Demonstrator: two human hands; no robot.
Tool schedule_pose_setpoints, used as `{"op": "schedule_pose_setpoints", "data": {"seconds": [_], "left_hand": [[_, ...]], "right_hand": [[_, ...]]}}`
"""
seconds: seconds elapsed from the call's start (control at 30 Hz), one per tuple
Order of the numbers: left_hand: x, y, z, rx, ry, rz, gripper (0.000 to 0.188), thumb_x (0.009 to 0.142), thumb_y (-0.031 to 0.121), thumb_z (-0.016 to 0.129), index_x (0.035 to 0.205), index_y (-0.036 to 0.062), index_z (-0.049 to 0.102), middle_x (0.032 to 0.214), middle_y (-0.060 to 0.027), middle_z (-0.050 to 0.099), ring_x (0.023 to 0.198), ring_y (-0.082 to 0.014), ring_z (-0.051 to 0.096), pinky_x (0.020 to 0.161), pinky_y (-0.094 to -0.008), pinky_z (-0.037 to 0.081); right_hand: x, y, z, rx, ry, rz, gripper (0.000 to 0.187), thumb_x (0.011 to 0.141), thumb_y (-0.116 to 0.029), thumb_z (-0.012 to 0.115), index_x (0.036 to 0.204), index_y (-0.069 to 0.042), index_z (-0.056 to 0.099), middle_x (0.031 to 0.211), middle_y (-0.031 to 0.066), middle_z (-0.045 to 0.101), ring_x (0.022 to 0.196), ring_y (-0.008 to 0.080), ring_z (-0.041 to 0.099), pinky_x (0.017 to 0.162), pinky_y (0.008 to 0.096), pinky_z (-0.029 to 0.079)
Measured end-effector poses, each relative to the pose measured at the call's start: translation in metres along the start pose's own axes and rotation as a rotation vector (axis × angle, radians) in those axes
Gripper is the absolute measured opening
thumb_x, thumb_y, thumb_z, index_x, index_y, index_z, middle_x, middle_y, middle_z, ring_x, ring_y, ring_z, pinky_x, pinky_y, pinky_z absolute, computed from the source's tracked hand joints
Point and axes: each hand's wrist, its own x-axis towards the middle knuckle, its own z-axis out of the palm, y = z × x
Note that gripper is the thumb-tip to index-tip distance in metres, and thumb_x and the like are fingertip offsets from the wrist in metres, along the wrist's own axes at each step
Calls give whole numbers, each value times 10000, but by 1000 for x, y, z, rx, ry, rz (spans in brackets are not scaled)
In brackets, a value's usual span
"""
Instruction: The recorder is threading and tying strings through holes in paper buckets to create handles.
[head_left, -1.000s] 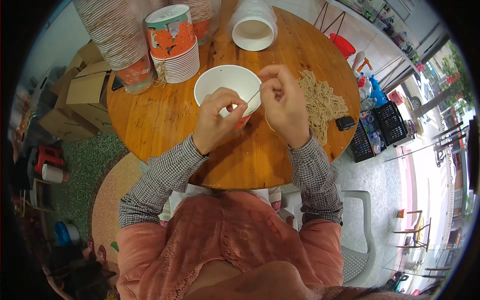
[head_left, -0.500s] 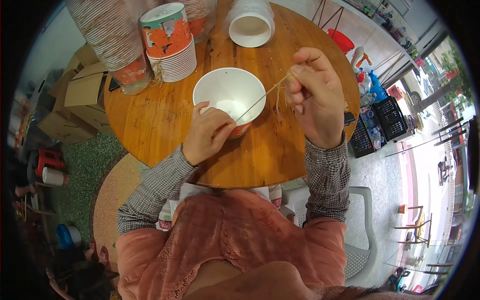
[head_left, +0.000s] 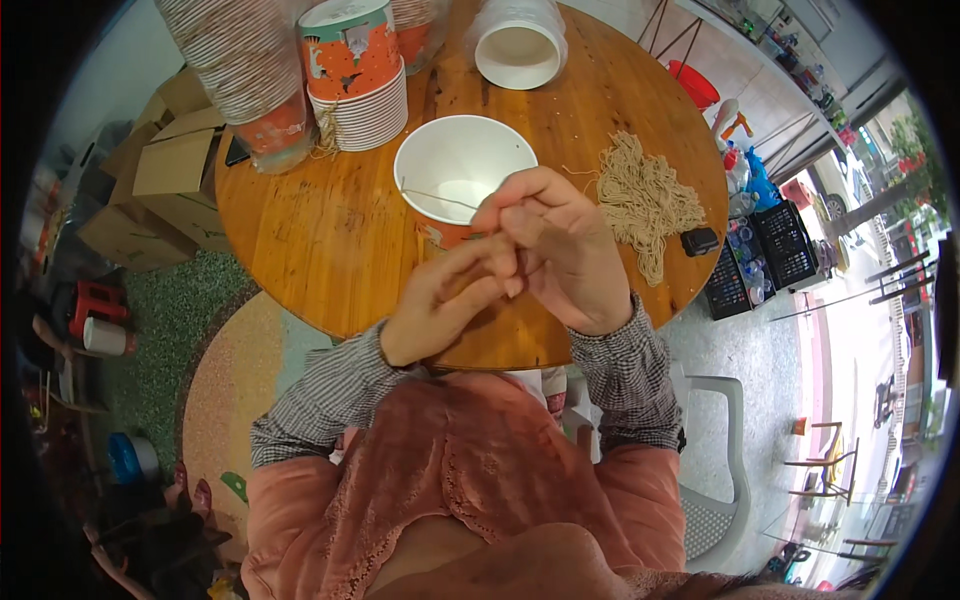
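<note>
A white-lined paper bucket (head_left: 462, 150) with an orange outside stands on the round wooden table, its mouth facing up. Across its opening runs a thin tan string (head_left: 436, 196), which ends out of sight at my right fingers. My right hand (head_left: 565, 245) pinches the string just over the bucket's near rim. My left hand (head_left: 445, 300) meets it there, fingers closed at the fingertips; what lies between them is too small to make out. To the right, a heap of loose tan strings (head_left: 640, 195) spreads on the table.
Nested paper buckets (head_left: 360, 115) and a tall plastic-wrapped stack (head_left: 235, 70) occupy the table's far left. More white cups in clear plastic (head_left: 520, 55) lie at the back. A small black object (head_left: 700, 241) sits at the right edge. Cardboard boxes (head_left: 180, 180) stand beyond the left edge.
My right hand has come down and left to meet my left hand, uncovering the string heap. The string, stretched between both hands before, now hangs slack over the bucket's mouth.
</note>
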Motion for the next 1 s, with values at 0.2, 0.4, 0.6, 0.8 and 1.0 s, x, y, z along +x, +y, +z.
{"op": "schedule_pose_setpoints", "data": {"seconds": [0.2,0.4,0.6,0.8,1.0], "left_hand": [[-12,-9,-24,59,-90,-220,244,964,92,525,1182,-14,542,971,-29,622,924,-95,577,825,-231,456],[0,-36,-15,9,-115,-309,225,969,139,525,1123,-10,595,891,-9,634,825,-78,575,765,-212,459],[-23,-30,-51,137,7,-250,204,976,144,511,1012,-8,643,808,4,622,765,-57,556,682,-209,449],[-17,-7,-35,884,-116,155,101,859,92,614,918,16,643,789,-126,627,698,-295,598,645,-343,455],[-11,10,-30,953,-105,175,111,858,112,627,907,14,640,790,-126,626,687,-297,591,630,-350,452]], "right_hand": [[-19,17,-35,31,201,-113,130,944,-71,532,1059,-12,538,968,102,633,668,97,579,569,208,488],[-19,34,-20,109,170,-42,122,947,-63,527,1057,-12,540,935,86,651,620,103,573,536,204,458],[-49,38,-70,-28,341,-113,114,948,-53,519,1054,-33,556,1002,94,660,613,99,566,536,191,424],[-60,65,-61,-808,423,-70,266,948,-64,510,1203,9,534,1059,94,625,771,132,647,597,234,520],[-44,85,-25,-409,217,32,215,937,-56,555,1139,12,527,972,89,635,780,118,635,645,219,510]]}}
